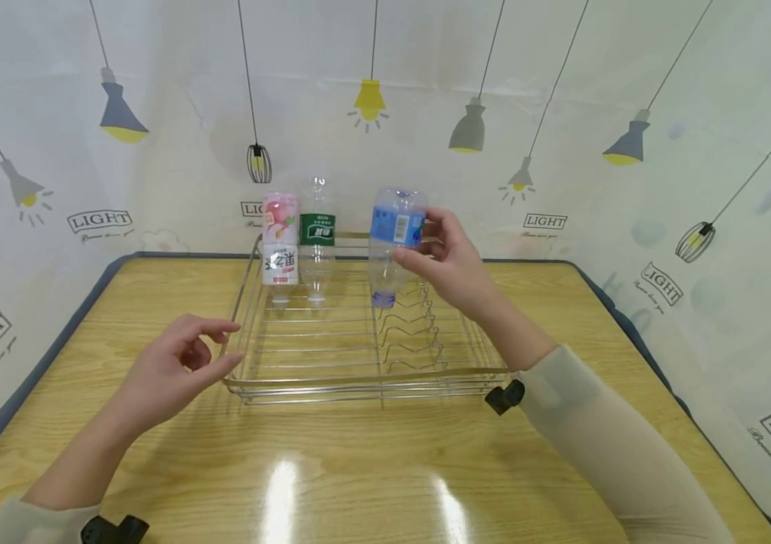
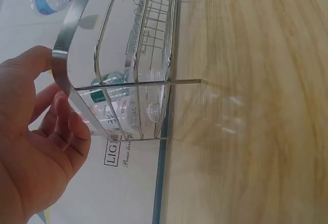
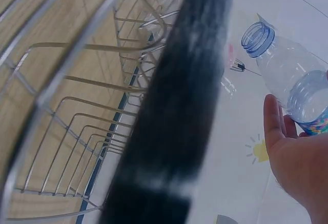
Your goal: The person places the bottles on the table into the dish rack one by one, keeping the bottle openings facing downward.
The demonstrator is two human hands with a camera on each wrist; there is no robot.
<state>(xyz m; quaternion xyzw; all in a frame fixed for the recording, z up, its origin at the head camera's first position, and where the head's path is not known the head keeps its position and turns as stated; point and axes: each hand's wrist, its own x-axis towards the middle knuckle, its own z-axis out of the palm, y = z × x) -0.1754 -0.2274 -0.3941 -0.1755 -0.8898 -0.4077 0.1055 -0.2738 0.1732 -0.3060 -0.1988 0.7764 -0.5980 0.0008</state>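
My right hand (image 1: pixel 456 264) grips a clear plastic bottle with a blue label (image 1: pixel 395 225) and holds it upside down over the wire dish rack (image 1: pixel 358 384). Its uncapped neck, with a blue ring, shows in the right wrist view. At the rack's left front corner is my left hand (image 1: pixel 171 370), fingers loosely bent with a gap between thumb and forefinger. In the left wrist view its fingertips come right to the metal rim (image 2: pixel 60 62). Two more bottles stand neck down in the rack's back left: one with a pink and white label (image 1: pixel 280 238), one with a green label (image 1: pixel 317 229).
Wavy wire dividers (image 1: pixel 412 329) run along the rack's right half. The rack sits on a wood-grain table (image 1: pixel 344 461) with a dark blue edge. Behind hangs a pale backdrop (image 1: pixel 426 45) printed with lamps. A black strap blurs across the right wrist view.
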